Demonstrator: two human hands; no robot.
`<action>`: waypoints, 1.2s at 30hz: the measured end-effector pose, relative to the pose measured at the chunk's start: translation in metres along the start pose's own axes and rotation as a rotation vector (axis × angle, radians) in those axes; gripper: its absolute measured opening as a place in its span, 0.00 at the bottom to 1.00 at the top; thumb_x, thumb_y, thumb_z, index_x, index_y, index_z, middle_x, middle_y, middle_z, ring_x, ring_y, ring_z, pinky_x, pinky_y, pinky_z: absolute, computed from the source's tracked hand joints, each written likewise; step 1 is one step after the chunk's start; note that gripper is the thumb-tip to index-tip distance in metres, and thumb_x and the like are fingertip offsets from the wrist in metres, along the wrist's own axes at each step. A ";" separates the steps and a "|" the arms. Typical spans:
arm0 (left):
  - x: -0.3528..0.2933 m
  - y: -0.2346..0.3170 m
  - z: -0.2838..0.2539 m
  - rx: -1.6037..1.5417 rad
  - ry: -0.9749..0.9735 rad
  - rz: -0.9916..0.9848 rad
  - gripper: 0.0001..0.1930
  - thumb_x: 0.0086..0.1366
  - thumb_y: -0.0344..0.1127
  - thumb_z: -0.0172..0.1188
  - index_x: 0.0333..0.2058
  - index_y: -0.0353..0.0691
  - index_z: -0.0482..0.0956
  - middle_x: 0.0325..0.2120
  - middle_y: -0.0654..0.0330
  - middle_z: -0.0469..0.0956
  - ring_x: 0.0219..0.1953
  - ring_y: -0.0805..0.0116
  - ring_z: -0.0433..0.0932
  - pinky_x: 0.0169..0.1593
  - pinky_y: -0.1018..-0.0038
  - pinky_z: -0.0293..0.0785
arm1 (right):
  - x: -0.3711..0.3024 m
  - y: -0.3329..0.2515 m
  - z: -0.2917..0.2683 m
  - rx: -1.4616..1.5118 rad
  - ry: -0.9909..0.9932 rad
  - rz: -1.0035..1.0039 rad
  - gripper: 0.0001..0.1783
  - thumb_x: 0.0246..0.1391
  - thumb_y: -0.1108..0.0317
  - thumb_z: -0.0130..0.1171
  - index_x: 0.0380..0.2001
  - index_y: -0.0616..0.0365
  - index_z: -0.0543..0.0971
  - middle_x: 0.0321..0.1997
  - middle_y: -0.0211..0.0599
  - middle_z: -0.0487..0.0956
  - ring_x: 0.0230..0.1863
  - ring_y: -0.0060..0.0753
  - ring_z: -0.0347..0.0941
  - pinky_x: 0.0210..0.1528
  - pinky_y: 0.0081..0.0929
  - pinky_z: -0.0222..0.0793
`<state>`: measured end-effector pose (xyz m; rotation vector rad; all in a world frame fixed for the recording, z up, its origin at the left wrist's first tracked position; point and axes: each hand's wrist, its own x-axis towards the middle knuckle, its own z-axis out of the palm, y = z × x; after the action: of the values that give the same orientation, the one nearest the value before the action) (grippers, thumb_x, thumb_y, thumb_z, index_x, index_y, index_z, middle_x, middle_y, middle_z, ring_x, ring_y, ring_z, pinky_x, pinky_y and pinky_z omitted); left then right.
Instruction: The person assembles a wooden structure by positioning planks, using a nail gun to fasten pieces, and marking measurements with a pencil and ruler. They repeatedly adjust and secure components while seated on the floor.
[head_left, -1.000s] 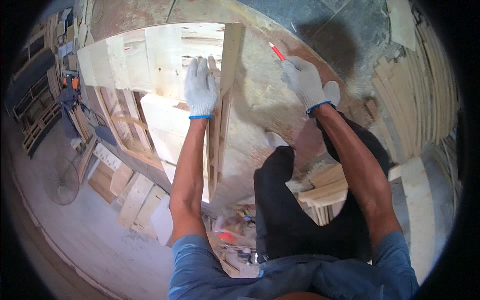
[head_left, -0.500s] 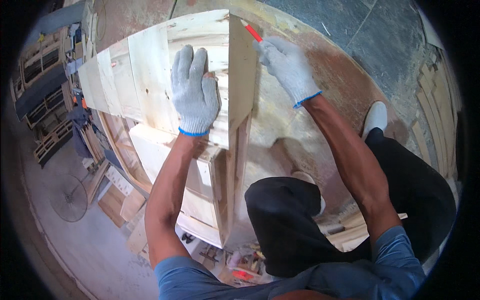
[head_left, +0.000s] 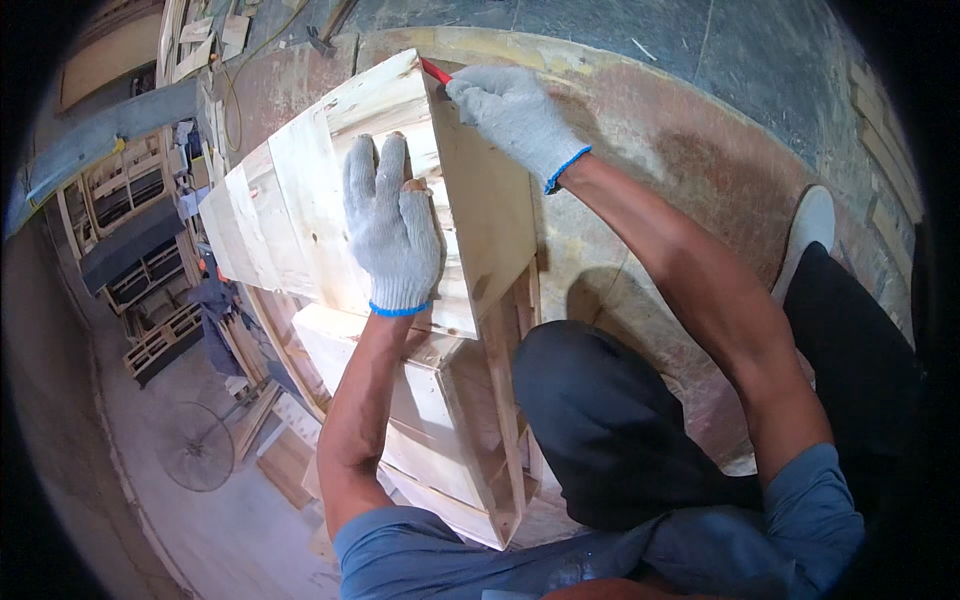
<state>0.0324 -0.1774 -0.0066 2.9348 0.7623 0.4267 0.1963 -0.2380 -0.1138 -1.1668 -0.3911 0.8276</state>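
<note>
A pale plywood panel (head_left: pixel 305 200) forms the top of a wooden frame piece, with a flat side board (head_left: pixel 490 205) meeting it along a sharp edge. My left hand (head_left: pixel 393 240), in a white knit glove with a blue cuff and bare fingertips showing, lies flat on the panel, fingers stretched out. My right hand (head_left: pixel 520 115), gloved alike, is closed around a red pencil (head_left: pixel 436 71) at the far corner of the panel. The pencil's tip is hidden behind that corner. Below the panel sits a box-like wooden part (head_left: pixel 420 400).
On the left, a floor fan (head_left: pixel 197 447) stands near wooden frames (head_left: pixel 165 335) and scrap boards (head_left: pixel 285 465). What looks like a hammer (head_left: pixel 322 42) lies beyond the panel. Wood strips (head_left: pixel 885 140) lie at the far right. My bent knee (head_left: pixel 610 420) is close beside the frame.
My right hand has brought the pencil left onto the panel's far corner. My left hand remains flat on the wood. The whole view has shifted, with the panel now lower and further right.
</note>
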 end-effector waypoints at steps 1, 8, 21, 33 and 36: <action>0.000 0.001 0.000 -0.007 -0.016 -0.008 0.21 0.70 0.35 0.50 0.59 0.38 0.77 0.62 0.38 0.68 0.64 0.41 0.67 0.67 0.58 0.61 | -0.002 -0.001 0.002 0.005 0.014 -0.009 0.14 0.61 0.62 0.59 0.42 0.61 0.84 0.35 0.36 0.84 0.37 0.28 0.77 0.43 0.30 0.72; 0.000 0.002 0.000 -0.019 -0.010 0.011 0.21 0.69 0.34 0.51 0.58 0.38 0.77 0.61 0.36 0.68 0.63 0.38 0.67 0.67 0.55 0.61 | -0.023 -0.002 -0.001 -0.107 -0.044 -0.005 0.16 0.63 0.62 0.57 0.46 0.63 0.82 0.34 0.35 0.82 0.35 0.28 0.76 0.40 0.28 0.72; -0.002 -0.005 0.008 -0.047 0.022 0.019 0.19 0.74 0.36 0.49 0.60 0.38 0.77 0.62 0.48 0.72 0.67 0.55 0.66 0.68 0.66 0.60 | -0.134 0.039 -0.010 -0.383 -0.263 -0.238 0.17 0.62 0.56 0.59 0.44 0.57 0.84 0.38 0.49 0.83 0.40 0.52 0.80 0.43 0.42 0.76; -0.006 -0.001 0.008 -0.130 0.036 -0.009 0.21 0.74 0.39 0.48 0.59 0.37 0.77 0.61 0.49 0.74 0.67 0.55 0.66 0.68 0.66 0.60 | -0.183 0.058 -0.008 -0.494 -0.739 -0.187 0.14 0.62 0.55 0.54 0.40 0.52 0.79 0.34 0.42 0.78 0.38 0.51 0.78 0.39 0.45 0.75; -0.006 -0.008 0.009 -0.117 0.046 0.020 0.21 0.74 0.40 0.48 0.59 0.37 0.77 0.60 0.49 0.74 0.67 0.56 0.67 0.68 0.65 0.60 | -0.193 0.063 -0.004 -0.473 -0.749 -0.236 0.13 0.63 0.55 0.54 0.38 0.52 0.77 0.33 0.43 0.77 0.37 0.51 0.77 0.38 0.45 0.74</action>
<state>0.0263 -0.1739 -0.0183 2.8356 0.6886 0.5228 0.0502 -0.3748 -0.1466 -1.1713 -1.3749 0.9727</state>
